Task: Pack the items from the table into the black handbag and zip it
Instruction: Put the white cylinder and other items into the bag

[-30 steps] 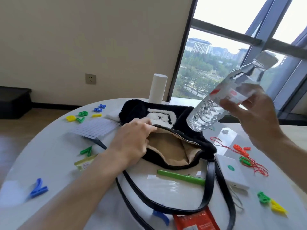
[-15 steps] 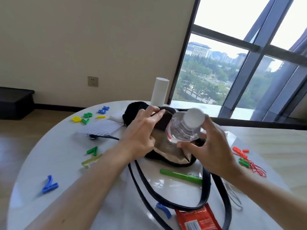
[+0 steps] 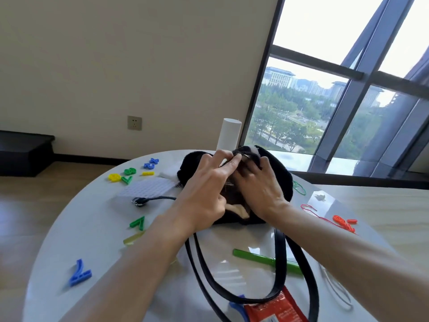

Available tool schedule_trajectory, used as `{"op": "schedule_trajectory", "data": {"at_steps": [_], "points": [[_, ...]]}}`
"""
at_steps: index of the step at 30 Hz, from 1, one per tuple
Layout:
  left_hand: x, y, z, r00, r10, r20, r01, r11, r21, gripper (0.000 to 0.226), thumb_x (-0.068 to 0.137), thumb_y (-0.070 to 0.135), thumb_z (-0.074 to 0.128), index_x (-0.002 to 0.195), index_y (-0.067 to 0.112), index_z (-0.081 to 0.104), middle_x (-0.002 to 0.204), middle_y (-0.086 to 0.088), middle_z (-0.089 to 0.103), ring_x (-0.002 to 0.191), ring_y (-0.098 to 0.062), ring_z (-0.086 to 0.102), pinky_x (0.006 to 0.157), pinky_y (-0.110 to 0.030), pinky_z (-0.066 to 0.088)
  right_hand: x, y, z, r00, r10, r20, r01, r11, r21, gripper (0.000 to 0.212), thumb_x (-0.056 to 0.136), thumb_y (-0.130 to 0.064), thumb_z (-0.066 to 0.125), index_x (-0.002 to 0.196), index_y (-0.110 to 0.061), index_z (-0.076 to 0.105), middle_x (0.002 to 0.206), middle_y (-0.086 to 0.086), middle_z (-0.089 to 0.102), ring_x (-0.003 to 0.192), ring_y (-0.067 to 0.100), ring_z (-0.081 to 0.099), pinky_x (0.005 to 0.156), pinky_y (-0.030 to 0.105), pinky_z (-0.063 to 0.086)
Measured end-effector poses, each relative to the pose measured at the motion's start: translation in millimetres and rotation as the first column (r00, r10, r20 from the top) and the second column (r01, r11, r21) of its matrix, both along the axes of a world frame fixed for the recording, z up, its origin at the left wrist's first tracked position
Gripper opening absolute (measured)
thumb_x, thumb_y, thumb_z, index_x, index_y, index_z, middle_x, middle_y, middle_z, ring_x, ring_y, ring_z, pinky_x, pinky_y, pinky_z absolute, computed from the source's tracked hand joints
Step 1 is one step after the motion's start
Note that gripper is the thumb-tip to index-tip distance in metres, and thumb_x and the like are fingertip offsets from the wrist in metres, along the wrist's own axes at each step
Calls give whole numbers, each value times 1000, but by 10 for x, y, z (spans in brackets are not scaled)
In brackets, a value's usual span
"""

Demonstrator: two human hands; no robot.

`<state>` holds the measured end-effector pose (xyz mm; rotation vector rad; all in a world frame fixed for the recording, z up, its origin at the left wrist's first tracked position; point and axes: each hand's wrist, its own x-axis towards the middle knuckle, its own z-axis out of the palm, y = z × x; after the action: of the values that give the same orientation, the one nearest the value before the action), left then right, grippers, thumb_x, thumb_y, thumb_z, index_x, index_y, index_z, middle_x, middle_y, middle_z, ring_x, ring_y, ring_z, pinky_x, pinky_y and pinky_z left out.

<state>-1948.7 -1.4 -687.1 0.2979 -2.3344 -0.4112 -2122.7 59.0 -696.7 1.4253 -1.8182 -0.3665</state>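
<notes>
both hands are working at the mouth of the black handbag (image 3: 279, 180), which is lying on the table (image 3: 92, 228) at abt 12 o'clock from the person, w/ its straps (image 3: 277, 247) trailing back toward 6. the left hand (image 3: 204, 189) is pinching the far rim of the opening btw thumb and fingers (image 3: 235, 160). the right hand (image 3: 257, 185) is lying over the opening w/ its fingers a little spread. their tips are going into the bag, so i cannot tell if they are gripping sth.

next item is prob. the green pen (image 3: 255, 257). it is lying at 6 o'clock from the hands, nearer to the person, w/ its long axis running approx 9 to 3, and one strap is crossing over it. the right hand is looking nearer, so it should be reaching back while the left is holding the mouth open. the red packet (image 3: 276, 310) is also lying at 6, near the table edge.
</notes>
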Motion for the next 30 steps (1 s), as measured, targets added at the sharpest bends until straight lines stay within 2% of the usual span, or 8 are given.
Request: {"op": "schedule_trajectory", "data": {"at_steps": [4,7,13,18,21,23,27,30], "points": [[-51,62,15,999,-43,-5,43,999,4,93,68,-9,55,155,14,30,141,13,31,118,-13,35,91,-27,52,47,-325,-121,985,-172,25,171,985,39,68,100,-36,46,157,-14,16,162,10,28,152,30,20,123,52,9],[-56,78,-27,996,-78,40,76,996,38,92,71,-3,65,155,13,30,140,14,30,117,-13,34,89,-28,53,87,-464,-229,969,-248,13,246,965,92,60,101,-36,38,154,-12,21,157,11,30,149,34,22,123,54,3],[29,-6,-72,990,-91,111,82,993,81,87,79,10,70,155,15,29,138,12,34,113,-13,35,92,-26,49,-5,-505,-217,971,-239,-7,238,964,122,55,105,-36,36,156,-16,26,160,6,35,151,32,22,122,55,8],[35,-57,-77,984,38,173,-45,998,39,89,72,-3,53,155,21,30,137,12,34,116,-15,37,90,-33,52,-17,-173,-40,985,-62,159,42,991,126,39,98,-26,43,136,-26,52,128,-3,65,122,22,57,107,42,27],[54,-68,-106,960,96,265,-106,994,22,86,73,1,56,152,25,35,132,11,37,114,-15,39,83,-36,55,29,176,66,976,-32,214,-12,980,198,29,88,-22,51,115,-29,60,103,-5,71,100,23,69,93,41,27],[65,-73,-118,938,116,326,-134,990,35,75,73,6,59,145,26,46,124,9,42,110,-15,41,82,-38,55,33,381,130,957,-32,289,-36,973,230,16,86,-30,56,101,-29,60,97,-8,69,97,20,69,94,41,26],[102,-60,-144,877,117,465,-164,985,60,47,76,15,64,120,29,60,113,9,50,110,-15,49,88,-40,52,76,642,248,888,14,459,-100,982,163,26,87,-49,57,105,-31,63,93,-16,70,94,11,65,105,36,31],[120,-43,-159,869,122,479,-183,979,84,31,78,14,63,103,27,52,103,9,54,101,-17,53,83,-39,51,136,703,339,808,105,580,-117,993,-17,24,85,-50,56,94,-32,69,76,-17,70,76,11,66,78,26,41]]}}
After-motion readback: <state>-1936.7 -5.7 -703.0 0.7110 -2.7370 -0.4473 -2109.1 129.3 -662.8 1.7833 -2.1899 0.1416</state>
